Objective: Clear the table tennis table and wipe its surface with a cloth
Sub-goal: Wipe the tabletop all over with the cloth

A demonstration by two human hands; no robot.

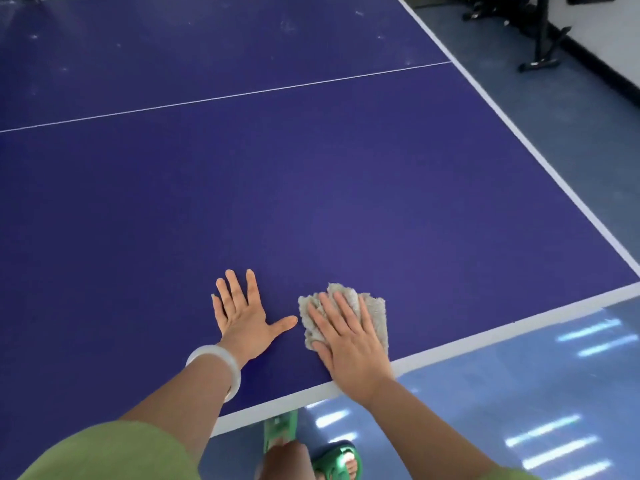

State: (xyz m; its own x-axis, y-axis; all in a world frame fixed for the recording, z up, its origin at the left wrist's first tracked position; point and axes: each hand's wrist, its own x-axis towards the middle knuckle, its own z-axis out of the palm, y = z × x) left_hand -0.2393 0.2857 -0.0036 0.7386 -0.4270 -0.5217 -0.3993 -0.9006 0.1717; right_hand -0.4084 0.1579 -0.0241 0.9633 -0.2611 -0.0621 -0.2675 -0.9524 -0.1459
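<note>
- Presses right hand (349, 344) flat on grey cloth (369, 308), fingers (337, 311) straight, at the near edge of the blue surface (311, 188).
- Rests left hand (242, 318) just left of the cloth, fingers spread open, holding nothing.
- Shows white border lines, a thin centre line (242, 95), and pale smudges (287, 26) far off.
- Right of it: glossy blue floor (519, 386) and a black stand (543, 46) by the far wall.

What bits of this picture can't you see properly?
All in the head view:
Cloth: its middle is hidden under the right hand pressing on it.
Table: the far end is cut off by the top edge.
Pale marks on the far half: too blurred to tell dust from scuffs.
Black stand on the floor: its top is cut off by the frame edge.
</note>
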